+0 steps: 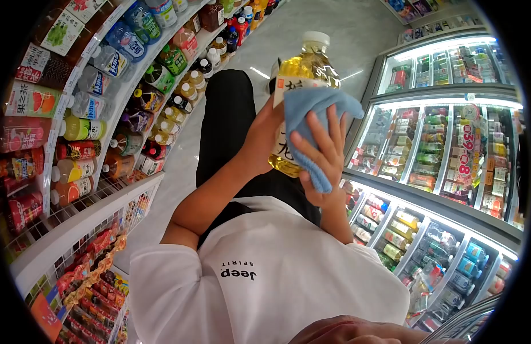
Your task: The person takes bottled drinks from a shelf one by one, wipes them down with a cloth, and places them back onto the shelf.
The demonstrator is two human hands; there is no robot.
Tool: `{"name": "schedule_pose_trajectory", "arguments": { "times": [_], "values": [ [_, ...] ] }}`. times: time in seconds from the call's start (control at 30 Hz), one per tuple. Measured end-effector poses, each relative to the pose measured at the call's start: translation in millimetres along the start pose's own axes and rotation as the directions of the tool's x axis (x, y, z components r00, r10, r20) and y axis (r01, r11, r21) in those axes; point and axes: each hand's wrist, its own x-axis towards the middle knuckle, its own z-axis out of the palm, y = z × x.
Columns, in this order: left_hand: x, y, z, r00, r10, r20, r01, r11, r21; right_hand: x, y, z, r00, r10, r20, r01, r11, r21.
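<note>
A large clear bottle (316, 62) of yellow liquid, with a white cap and a white label bearing black characters, is held up in front of my body, nearly upright in view. My left hand (261, 136) grips it from the left side, and its fingers are mostly hidden behind the label. Folded over the bottle's right side and front is a blue cloth (311, 112). My right hand (324, 152) presses that cloth against the bottle, fingers bent over the fabric. Part of the label is covered by the cloth.
Shelves of bottled drinks (111, 74) curve along the left. Below them stands a white wire rack (99, 229) with red packaged goods. Lit glass-door coolers (437, 143) full of bottles line the right. Grey floor (334, 17) shows between them.
</note>
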Motion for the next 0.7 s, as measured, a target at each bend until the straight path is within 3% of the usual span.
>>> {"name": "schedule_pose_trajectory", "arguments": {
  "times": [0.13, 0.27, 0.37, 0.4, 0.43, 0.47, 0.5, 0.53, 0.63, 0.67, 0.7],
  "values": [
    [8.6, 4.3, -6.2, 0.992, -0.106, -0.067, 0.089, 0.971, -0.220, -18.8, -1.9, 14.0, 0.998, 0.032, -0.056, -0.030, 0.999, 0.033],
    [10.9, 0.9, -4.9, 0.989, -0.034, -0.143, -0.014, 0.947, -0.321, -37.3, 1.9, 50.1, 0.971, -0.033, -0.237, -0.001, 0.990, -0.139],
    [6.6, -2.4, -2.0, 0.961, 0.096, -0.261, -0.114, 0.992, -0.055, -32.6, -0.4, 77.7, 0.874, 0.184, -0.449, -0.146, 0.982, 0.119],
    [5.7, -4.3, -3.8, 0.953, 0.142, -0.269, -0.165, 0.984, -0.064, -26.6, -4.3, 81.6, 0.807, 0.383, -0.449, -0.227, 0.904, 0.362],
    [6.1, -7.5, -4.5, 0.939, 0.214, -0.269, -0.233, 0.972, -0.038, -19.8, -12.9, 79.4, 0.688, 0.626, -0.366, -0.257, 0.683, 0.684],
    [7.8, -10.7, -5.0, 0.920, 0.286, -0.267, -0.300, 0.954, -0.012, -10.4, -23.5, 73.6, 0.560, 0.806, -0.190, -0.214, 0.363, 0.907],
    [10.1, -13.2, -6.9, 0.898, 0.356, -0.260, -0.365, 0.931, 0.015, -0.7, -30.4, 67.4, 0.444, 0.895, 0.049, -0.104, -0.003, 0.995],
    [11.5, -15.7, -11.0, 0.884, 0.385, -0.264, -0.381, 0.922, 0.069, 5.9, -29.4, 58.5, 0.460, 0.868, 0.187, -0.041, -0.190, 0.981],
    [11.8, -14.4, -16.0, 0.866, 0.484, -0.127, -0.422, 0.843, 0.333, 10.8, -8.7, 46.9, 0.467, 0.749, 0.471, 0.021, -0.542, 0.840],
    [10.1, -12.6, -17.5, 0.892, 0.429, -0.141, -0.360, 0.863, 0.353, -3.1, 7.5, 53.2, 0.619, 0.624, 0.476, 0.135, -0.682, 0.719],
    [10.3, -13.3, -20.7, 0.886, 0.455, -0.086, -0.383, 0.825, 0.416, -3.0, 8.8, 51.2, 0.593, 0.622, 0.511, 0.117, -0.695, 0.710]
  ]
}}
